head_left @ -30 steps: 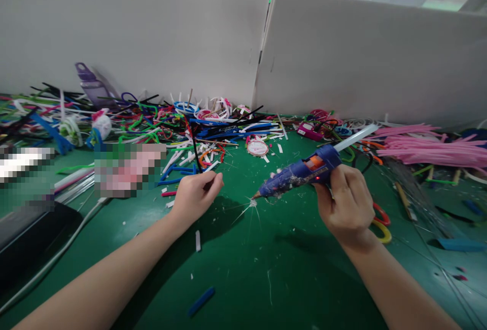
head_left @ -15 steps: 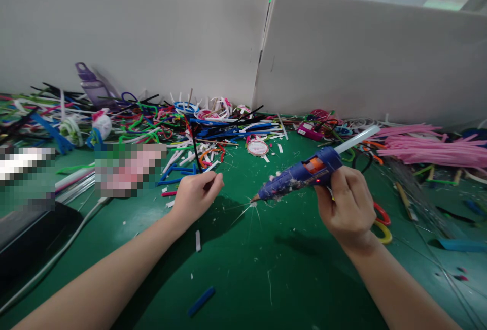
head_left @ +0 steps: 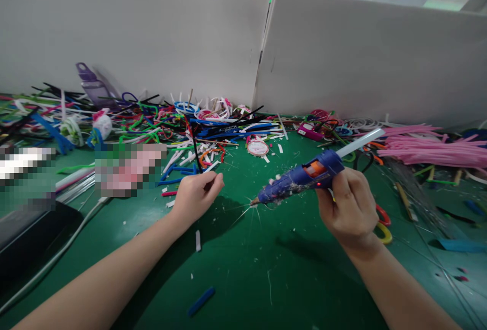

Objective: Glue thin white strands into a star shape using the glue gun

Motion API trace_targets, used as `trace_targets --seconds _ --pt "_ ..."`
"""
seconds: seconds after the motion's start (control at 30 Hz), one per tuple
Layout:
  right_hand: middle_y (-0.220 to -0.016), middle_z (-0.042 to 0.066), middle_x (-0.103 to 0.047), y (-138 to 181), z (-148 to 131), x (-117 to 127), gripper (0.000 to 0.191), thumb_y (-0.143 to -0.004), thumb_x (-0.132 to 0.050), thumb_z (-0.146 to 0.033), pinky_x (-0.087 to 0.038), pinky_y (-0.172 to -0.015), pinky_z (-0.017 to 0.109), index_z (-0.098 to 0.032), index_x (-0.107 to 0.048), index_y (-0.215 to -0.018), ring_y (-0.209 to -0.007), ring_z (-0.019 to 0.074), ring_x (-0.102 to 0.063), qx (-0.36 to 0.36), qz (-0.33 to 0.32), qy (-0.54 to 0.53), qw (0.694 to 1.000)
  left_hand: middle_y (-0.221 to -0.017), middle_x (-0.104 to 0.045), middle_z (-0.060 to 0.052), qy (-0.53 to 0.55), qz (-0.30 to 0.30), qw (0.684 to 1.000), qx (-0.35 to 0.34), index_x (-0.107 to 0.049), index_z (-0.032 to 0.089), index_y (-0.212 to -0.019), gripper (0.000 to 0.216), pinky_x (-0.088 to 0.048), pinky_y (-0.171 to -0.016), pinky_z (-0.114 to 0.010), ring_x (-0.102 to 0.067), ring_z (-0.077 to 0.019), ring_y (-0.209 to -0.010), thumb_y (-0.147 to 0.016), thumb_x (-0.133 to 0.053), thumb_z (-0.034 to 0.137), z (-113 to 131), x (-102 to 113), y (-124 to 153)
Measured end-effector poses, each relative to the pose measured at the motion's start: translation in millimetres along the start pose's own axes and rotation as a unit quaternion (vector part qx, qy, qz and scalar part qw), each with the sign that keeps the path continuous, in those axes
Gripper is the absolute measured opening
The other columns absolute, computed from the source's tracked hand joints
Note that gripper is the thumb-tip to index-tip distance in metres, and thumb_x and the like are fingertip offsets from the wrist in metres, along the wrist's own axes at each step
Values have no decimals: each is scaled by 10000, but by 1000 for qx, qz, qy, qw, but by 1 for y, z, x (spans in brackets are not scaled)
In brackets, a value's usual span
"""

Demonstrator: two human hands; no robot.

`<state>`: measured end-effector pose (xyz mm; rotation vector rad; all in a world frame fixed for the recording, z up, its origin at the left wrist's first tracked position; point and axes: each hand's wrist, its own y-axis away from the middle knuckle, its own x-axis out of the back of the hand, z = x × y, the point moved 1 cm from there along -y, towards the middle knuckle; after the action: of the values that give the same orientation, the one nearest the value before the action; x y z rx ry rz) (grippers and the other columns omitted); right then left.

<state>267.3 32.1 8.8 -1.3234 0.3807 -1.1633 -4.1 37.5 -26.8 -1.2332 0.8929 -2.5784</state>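
My right hand [head_left: 350,205] is wrapped around the handle of a blue hot glue gun [head_left: 292,180], its nozzle pointing left and slightly down. A translucent glue stick [head_left: 361,143] juts from the gun's rear, and a small red light glows on its side. Fuzz and glue strands cling to the barrel. Thin strings of glue spread around the nozzle tip. My left hand [head_left: 198,195] is closed, left of the nozzle and apart from it. From its fingers a black pipe cleaner [head_left: 196,150] rises upright; its lower end is hidden by the hand.
Colourful pipe cleaners [head_left: 152,122] lie heaped along the grey partition [head_left: 133,35], with a purple bottle [head_left: 93,86] among them. Pink strips [head_left: 433,147] lie at right. A white cable [head_left: 64,254] crosses the left side. Blue scrap [head_left: 201,301] lies near the front on the green table [head_left: 243,279].
The glue gun and my right hand have shifted very slightly to the right. My left hand and the black pipe cleaner look unmoved.
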Motion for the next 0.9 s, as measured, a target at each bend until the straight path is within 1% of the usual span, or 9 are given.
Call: trace_targets --seconds 0.17,0.3,0.4,0.5,0.6,0.7,0.9 --pt "-961 119 -595 -1 1 2 620 -764 -569 -95 -495 -719 367 -157 -332 -1334 -886 241 -586 7 8 2 1000 -412 -402 54 -1 5 1000 -12 -590 146 -581 310 -265 -411 -189 -336 -53 -374 -846 -454 234 0 1 0" --pt "-962 122 -596 -3 1 3 647 -750 -574 -73 -494 -725 362 -142 -327 -1344 -887 239 -583 11 11 -1 1000 -420 -378 56 13 27 999 -37 -536 149 -566 300 -272 -410 -190 -345 -56 -378 -845 -450 221 6 5 1" --pt "-955 126 -595 -4 1 4 666 -734 -587 -56 -493 -736 357 -121 -331 -1345 -889 236 -582 21 14 -4 1000 -440 -413 45 18 31 995 -98 -503 157 -575 271 -292 -422 -199 -371 -66 -396 -835 -440 197 15 9 4" --pt "-953 128 -596 -4 1 4 672 -734 -599 -71 -493 -739 361 -119 -329 -1347 -893 239 -582 25 17 -5 1000 -450 -460 34 16 26 984 -176 -516 165 -617 206 -317 -440 -214 -399 -81 -411 -810 -443 171 24 10 8" --pt "-955 130 -599 -4 0 3 644 -762 -582 -107 -495 -732 371 -129 -322 -1351 -897 246 -584 28 18 -4 999 -485 -516 23 25 22 971 -239 -525 171 -661 146 -328 -447 -234 -411 -91 -421 -784 -451 149 29 9 11" --pt "-951 124 -604 -3 1 3 626 -781 -562 -114 -500 -726 374 -147 -315 -1355 -888 244 -592 28 23 1 999 -484 -512 32 25 30 962 -271 -514 178 -664 110 -304 -429 -245 -384 -89 -409 -766 -477 161 31 7 13" --pt "-950 125 -606 -3 1 4 612 -761 -577 -88 -501 -732 362 -129 -351 -1328 -890 240 -592 26 24 9 999 -485 -506 52 18 39 955 -295 -489 185 -656 112 -285 -424 -251 -398 -76 -412 -752 -544 193 32 3 14"
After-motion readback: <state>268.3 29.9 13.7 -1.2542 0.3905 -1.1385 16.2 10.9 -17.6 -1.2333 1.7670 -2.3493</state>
